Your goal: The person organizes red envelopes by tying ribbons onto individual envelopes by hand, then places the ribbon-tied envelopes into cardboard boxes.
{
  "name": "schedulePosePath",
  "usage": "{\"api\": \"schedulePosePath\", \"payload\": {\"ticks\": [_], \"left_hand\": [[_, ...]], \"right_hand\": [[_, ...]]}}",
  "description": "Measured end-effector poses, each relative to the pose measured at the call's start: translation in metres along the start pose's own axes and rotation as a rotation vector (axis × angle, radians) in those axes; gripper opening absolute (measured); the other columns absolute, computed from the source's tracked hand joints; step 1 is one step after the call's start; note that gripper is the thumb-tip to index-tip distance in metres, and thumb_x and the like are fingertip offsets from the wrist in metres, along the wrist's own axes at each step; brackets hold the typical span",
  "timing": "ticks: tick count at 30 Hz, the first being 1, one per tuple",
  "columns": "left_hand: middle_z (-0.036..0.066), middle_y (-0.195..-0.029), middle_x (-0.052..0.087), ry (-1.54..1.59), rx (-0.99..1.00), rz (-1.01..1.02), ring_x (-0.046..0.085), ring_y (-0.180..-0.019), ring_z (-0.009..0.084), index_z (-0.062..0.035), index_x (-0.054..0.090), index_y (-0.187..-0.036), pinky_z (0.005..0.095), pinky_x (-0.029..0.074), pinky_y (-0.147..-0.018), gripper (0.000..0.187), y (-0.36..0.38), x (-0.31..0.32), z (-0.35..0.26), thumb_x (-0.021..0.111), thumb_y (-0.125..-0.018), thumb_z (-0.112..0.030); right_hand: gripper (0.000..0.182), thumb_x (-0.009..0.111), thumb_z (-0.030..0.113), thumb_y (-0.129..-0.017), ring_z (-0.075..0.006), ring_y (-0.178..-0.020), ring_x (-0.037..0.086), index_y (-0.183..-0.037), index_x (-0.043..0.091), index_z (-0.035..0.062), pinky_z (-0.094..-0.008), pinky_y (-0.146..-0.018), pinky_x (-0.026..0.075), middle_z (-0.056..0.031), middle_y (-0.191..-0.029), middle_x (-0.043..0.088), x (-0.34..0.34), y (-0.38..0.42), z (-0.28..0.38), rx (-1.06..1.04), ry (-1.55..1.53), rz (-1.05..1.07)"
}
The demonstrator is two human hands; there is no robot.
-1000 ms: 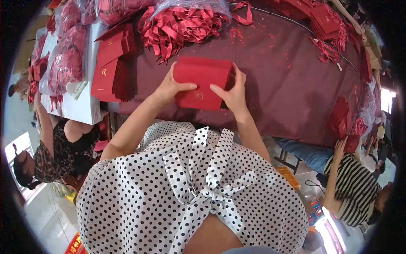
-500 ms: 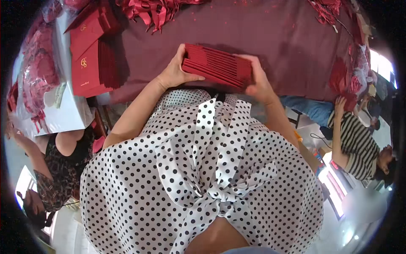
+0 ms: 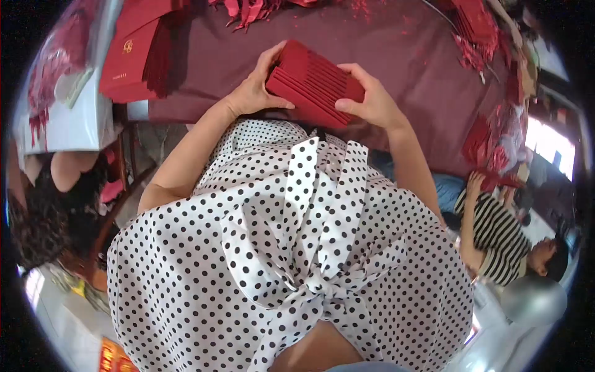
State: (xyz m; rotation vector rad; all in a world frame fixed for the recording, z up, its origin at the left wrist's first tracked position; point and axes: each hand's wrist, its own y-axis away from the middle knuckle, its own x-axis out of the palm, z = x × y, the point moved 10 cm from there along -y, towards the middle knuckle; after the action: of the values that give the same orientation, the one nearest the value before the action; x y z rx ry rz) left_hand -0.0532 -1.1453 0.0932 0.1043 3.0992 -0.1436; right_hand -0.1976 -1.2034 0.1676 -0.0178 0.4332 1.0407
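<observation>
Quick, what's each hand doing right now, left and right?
Left hand: closed on the left end of a stack of red folded cards.
Right hand: closed on the right end of the same stack.

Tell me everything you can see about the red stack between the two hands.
The stack is a block of flat, deep-red pieces that look like stiff paper, packed face to face, their edges making parallel ridges. It slants down toward picture right, over the maroon tablecloth; whether it touches the cloth is unclear. The left hand grips one end, the right hand the other.
</observation>
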Motion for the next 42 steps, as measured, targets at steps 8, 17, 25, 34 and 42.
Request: {"api": "schedulePosePath", "payload": {"ticks": [8,17,25,34,42], "left_hand": [[0.014,-0.133,0.034,-0.28,0.173,-0.46,0.038,-0.125,0.027,-0.0039,0.035,-0.132,0.0353,0.036,-0.102,0.089,0.07,-0.041,-0.027,0.085,-0.058,-0.012],[0.013,-0.107,0.055,-0.283,0.016,-0.557,0.053,-0.103,0.0193,-0.0015,0.041,-0.111,0.0306,0.045,-0.087,0.068,0.065,-0.017,-0.014,0.085,-0.061,-0.014],[0.006,-0.101,0.063,0.182,-0.093,-0.343,0.057,-0.091,0.0116,0.0005,0.054,-0.108,0.0286,0.048,-0.084,0.048,0.047,-0.002,0.008,0.079,-0.067,-0.003],[0.009,-0.114,0.06,0.92,-0.278,-0.796,0.057,-0.107,0.023,-0.0046,0.055,-0.116,0.0428,0.043,-0.096,0.048,0.079,-0.041,0.024,0.074,-0.072,-0.004],[0.007,-0.113,0.06,1.091,-0.35,-0.913,0.057,-0.106,0.0227,-0.0067,0.056,-0.114,0.0434,0.043,-0.097,0.046,0.078,-0.047,0.022,0.074,-0.073,-0.004]], "right_hand": [[0.066,0.081,0.03,-0.067,-0.0167,-0.097,0.059,-0.118,0.049,0.0019,-0.0313,-0.087,0.046,-0.0095,-0.104,0.063,0.021,-0.045,0.016,-0.103,0.047,0.024],[0.061,0.077,0.021,-0.071,-0.016,-0.104,0.054,-0.12,0.046,0.0013,-0.0291,-0.091,0.042,-0.0091,-0.113,0.058,-0.029,-0.046,-0.006,-0.211,0.193,-0.078],[0.066,0.078,0.022,-0.068,-0.0181,-0.103,0.056,-0.122,0.046,0.002,-0.0304,-0.09,0.044,-0.0118,-0.112,0.059,-0.042,-0.057,-0.034,-0.077,0.204,-0.13],[0.066,0.077,0.037,-0.067,-0.0287,-0.103,0.057,-0.118,0.054,0.0016,-0.0377,-0.089,0.045,-0.017,-0.114,0.059,-0.073,-0.068,-0.12,0.032,0.023,-0.372],[0.055,0.07,0.039,-0.076,-0.033,-0.106,0.05,-0.115,0.056,0.003,-0.0416,-0.092,0.039,-0.0171,-0.113,0.055,-0.073,-0.034,-0.024,-0.305,0.696,-0.749]]}}
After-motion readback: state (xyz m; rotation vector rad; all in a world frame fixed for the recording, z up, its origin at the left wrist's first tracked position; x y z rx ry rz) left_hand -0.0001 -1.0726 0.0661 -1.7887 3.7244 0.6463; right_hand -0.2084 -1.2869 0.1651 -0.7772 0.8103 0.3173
